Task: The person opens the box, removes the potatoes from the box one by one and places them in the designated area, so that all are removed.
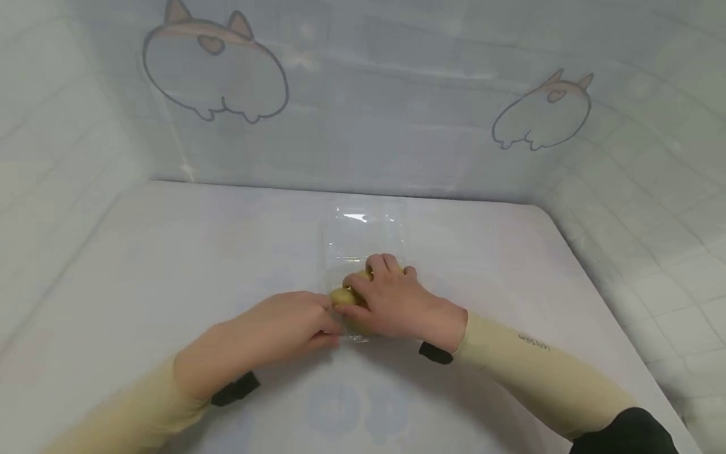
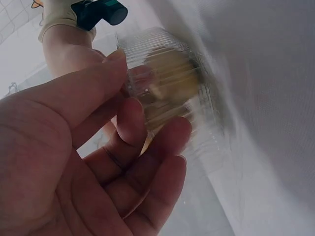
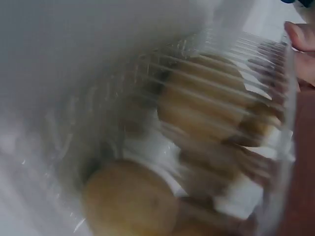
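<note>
A clear plastic box (image 1: pixel 358 338) with ribbed walls (image 2: pixel 142 42) sits at the middle of the table. Its lid (image 1: pixel 365 236) lies folded back on the far side. Inside are several rounded yellow-brown potatoes (image 1: pixel 343 296), seen through the wall as blurred potatoes (image 3: pixel 202 98) in the right wrist view. My left hand (image 1: pixel 283 325) pinches the box's near left rim between thumb and fingers. Reaching in from above, my right hand (image 1: pixel 391 302) curls its fingers over the potatoes and holds one at the left, between thumb and forefinger. Its palm side is hidden from the head view.
The white tabletop (image 1: pixel 170 265) extends around the box. A pale wall covering with animal drawings (image 1: pixel 215 75) rises behind the table's far edge, and tiled-pattern sides (image 1: pixel 669 208) stand to left and right. Dark straps (image 1: pixel 437 353) sit at both wrists.
</note>
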Motion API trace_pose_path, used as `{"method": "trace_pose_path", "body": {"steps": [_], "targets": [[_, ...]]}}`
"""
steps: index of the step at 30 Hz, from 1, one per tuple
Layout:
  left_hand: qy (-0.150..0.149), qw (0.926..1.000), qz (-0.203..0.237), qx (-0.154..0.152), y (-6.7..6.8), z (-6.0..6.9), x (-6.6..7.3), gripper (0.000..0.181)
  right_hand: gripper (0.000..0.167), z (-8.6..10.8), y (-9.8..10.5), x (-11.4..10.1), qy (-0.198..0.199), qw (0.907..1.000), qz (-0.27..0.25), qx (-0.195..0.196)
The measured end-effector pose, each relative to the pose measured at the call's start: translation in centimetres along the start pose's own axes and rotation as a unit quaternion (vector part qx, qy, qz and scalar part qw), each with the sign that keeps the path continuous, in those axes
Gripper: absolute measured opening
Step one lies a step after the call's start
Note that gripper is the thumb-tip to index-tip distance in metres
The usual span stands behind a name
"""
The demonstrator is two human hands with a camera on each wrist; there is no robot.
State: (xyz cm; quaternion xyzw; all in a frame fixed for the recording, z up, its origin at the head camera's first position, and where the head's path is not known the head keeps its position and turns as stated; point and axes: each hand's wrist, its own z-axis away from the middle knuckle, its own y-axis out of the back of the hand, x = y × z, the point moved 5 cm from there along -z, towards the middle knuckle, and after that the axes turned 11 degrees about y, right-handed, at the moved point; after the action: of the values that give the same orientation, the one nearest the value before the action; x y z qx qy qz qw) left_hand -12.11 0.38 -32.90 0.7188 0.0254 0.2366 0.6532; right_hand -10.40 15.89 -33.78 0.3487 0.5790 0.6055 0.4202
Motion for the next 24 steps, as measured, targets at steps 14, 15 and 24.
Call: {"method": "trace_pose_path", "body": {"steps": [14, 15, 24], "targets": [[-0.024, 0.9989, 0.006, -0.04, 0.7, -1.4, 1.0, 0.01, 0.04, 11.6, 2.7, 6.1, -0.015, 0.9304, -0.329, 0.162], [-0.025, 0.9989, 0.006, -0.039, 0.9, -1.3, 1.0, 0.011, 0.041, 12.6, 2.3, 6.3, -0.035, 0.9218, -0.349, 0.165], [-0.022, 0.9982, 0.009, -0.056, 1.0, 0.2, 0.6, 0.009, 0.056, 15.7, -2.7, 2.9, -0.048, 0.7618, -0.637, 0.105]]}}
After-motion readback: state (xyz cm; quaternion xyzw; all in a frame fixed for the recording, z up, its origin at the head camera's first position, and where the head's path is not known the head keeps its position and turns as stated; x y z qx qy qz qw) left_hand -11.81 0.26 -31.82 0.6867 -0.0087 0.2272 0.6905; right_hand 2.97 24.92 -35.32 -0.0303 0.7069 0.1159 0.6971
